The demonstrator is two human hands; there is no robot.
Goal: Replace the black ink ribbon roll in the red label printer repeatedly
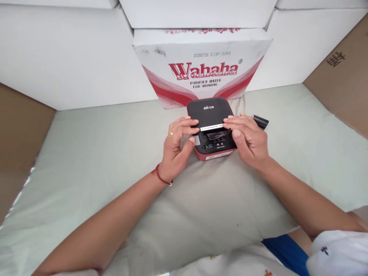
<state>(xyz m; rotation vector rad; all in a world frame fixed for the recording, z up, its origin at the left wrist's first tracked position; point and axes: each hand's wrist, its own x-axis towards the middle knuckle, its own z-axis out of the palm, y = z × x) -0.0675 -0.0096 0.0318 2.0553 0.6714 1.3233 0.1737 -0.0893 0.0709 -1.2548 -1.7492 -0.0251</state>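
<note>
A small black device with a red base (211, 111) sits on a pale green cloth (86, 161) in the middle. My left hand (175, 147) grips its left side, fingers curled over the top edge and thumb against the front. My right hand (248, 140) holds the right side, its fingertips resting on a white label strip (212, 127) across the device's top. A ring shows on my left hand and a red string bracelet on that wrist. A clear film or window lies below the strip.
A white Wahaha purified water carton (201, 65) stands just behind the device. A small black cylindrical object (261, 121) lies to the right of my right hand. White boxes line the back; brown cardboard (342, 73) flanks both sides.
</note>
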